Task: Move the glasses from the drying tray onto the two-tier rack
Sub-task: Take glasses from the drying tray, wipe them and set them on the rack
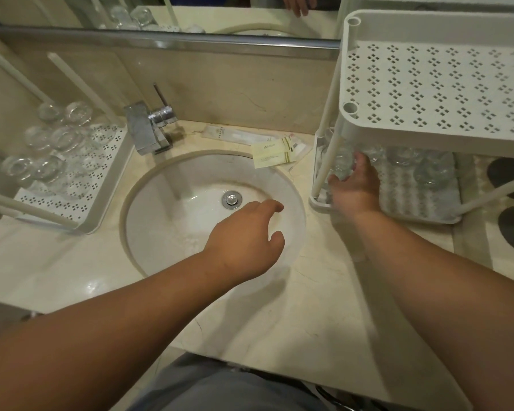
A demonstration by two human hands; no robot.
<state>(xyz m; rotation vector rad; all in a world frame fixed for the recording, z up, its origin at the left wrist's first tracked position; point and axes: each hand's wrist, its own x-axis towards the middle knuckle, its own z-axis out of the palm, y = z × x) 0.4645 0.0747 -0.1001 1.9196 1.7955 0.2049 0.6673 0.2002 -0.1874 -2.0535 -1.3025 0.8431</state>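
Right hand on a glass in the rack's bottom tier, left hand idle over the sink.

The right hand (355, 186) curls round a clear glass (341, 166) at the front left corner of the two-tier rack (428, 90), on its lower tier, where more glasses (428, 169) stand. The left hand (250, 238) hovers loose-fingered and empty above the sink (149, 209). On the counter (309, 307) at left, upturned glasses (51, 143) sit on the drying tray (101, 185).

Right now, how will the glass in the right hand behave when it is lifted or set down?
The glass that the right hand grips on the lower tier looks clear and thin, so probably fragile against the rack post close beside it. Smooth walls may be slippery, more so if wet. It seems short, so likely stable standing.
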